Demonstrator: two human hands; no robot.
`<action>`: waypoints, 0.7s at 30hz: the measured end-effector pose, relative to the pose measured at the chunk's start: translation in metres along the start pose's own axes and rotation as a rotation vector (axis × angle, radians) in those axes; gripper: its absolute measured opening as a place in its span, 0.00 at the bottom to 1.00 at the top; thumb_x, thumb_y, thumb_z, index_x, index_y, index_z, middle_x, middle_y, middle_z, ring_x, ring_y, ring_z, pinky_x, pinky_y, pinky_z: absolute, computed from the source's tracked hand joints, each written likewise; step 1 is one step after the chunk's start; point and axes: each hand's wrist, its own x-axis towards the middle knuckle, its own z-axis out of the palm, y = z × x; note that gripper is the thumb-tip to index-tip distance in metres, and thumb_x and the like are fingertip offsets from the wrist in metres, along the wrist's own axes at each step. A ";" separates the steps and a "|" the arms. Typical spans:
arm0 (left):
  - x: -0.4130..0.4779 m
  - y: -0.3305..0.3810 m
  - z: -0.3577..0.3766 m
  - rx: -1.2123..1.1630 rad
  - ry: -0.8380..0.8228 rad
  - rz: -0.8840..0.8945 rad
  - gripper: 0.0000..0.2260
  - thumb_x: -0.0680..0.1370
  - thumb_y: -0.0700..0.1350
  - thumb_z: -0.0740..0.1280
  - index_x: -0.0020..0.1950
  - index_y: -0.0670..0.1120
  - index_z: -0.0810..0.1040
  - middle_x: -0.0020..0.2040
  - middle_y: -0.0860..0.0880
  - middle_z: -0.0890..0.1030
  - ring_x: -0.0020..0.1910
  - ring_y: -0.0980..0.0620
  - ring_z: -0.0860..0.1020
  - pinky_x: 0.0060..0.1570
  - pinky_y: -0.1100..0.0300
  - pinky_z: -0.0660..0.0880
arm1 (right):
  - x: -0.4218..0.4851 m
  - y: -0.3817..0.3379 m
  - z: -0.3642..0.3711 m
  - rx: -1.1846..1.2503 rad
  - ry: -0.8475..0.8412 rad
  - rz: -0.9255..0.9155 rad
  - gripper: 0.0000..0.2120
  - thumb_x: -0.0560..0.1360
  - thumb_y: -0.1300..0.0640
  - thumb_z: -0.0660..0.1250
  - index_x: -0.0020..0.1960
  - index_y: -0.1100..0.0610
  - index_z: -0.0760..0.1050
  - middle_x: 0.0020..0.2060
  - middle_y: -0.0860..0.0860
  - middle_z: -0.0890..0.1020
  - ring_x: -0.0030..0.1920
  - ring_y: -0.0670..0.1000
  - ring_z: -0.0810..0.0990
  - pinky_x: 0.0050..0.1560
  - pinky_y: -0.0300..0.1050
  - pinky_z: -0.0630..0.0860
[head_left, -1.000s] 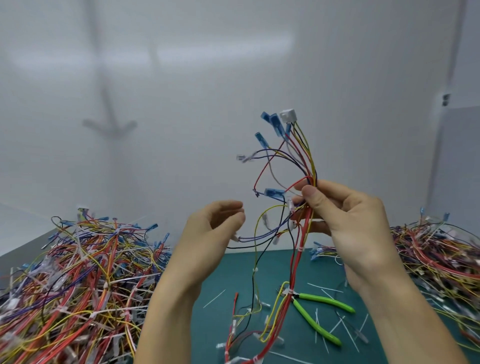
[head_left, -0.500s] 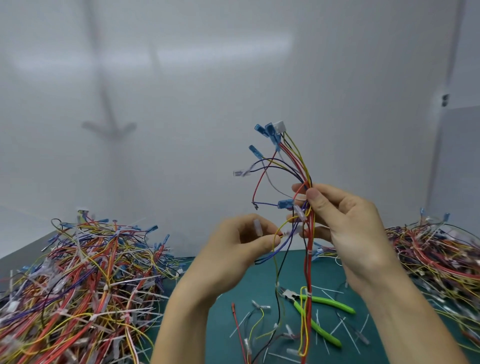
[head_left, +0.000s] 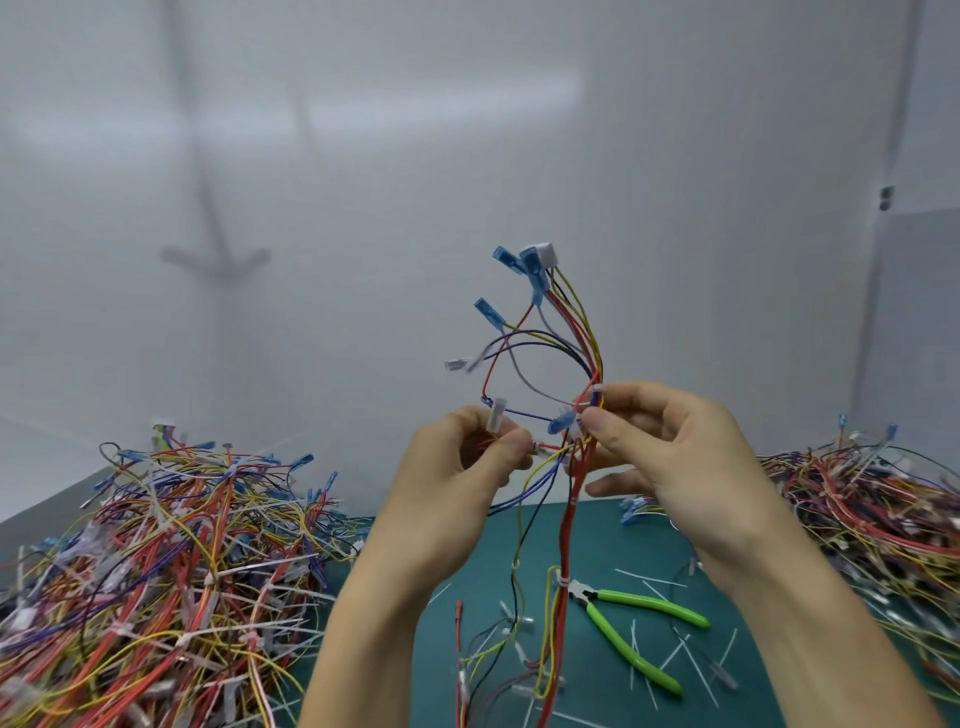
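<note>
Tail of wire harness (head_left: 570, 519) runs off bottom edge

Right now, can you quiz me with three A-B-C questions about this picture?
1. Where are the wire cutters? A in a box; B on the teal mat; C on a chair.
2. What colour are their handles? A red; B black; C green.
3. What is happening to the wire harness? A it is being held up; B it lies untouched; C it hangs from a hook.
Answers: 1 B, they lie on the mat. 2 C, both handles are bright green. 3 A, the left hand and right hand pinch its wires.
</note>
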 end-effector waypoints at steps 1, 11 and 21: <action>0.000 0.001 0.000 -0.031 -0.003 0.001 0.05 0.79 0.42 0.68 0.44 0.47 0.80 0.39 0.53 0.86 0.40 0.59 0.83 0.45 0.66 0.78 | 0.000 0.000 0.000 0.002 0.014 -0.005 0.05 0.77 0.63 0.69 0.49 0.56 0.81 0.40 0.54 0.87 0.35 0.50 0.85 0.31 0.41 0.81; -0.001 0.003 -0.002 -0.068 0.019 0.031 0.04 0.72 0.40 0.75 0.44 0.48 0.85 0.40 0.53 0.86 0.41 0.60 0.84 0.39 0.74 0.74 | 0.000 0.000 0.001 -0.043 0.011 -0.006 0.05 0.77 0.62 0.69 0.49 0.54 0.82 0.39 0.53 0.87 0.35 0.50 0.85 0.33 0.42 0.82; -0.002 0.005 -0.005 -0.007 0.004 0.039 0.13 0.72 0.35 0.75 0.38 0.55 0.83 0.39 0.58 0.86 0.39 0.65 0.82 0.38 0.75 0.73 | -0.001 0.000 0.003 -0.006 0.045 -0.016 0.05 0.76 0.63 0.70 0.50 0.56 0.82 0.39 0.56 0.86 0.34 0.49 0.84 0.31 0.39 0.80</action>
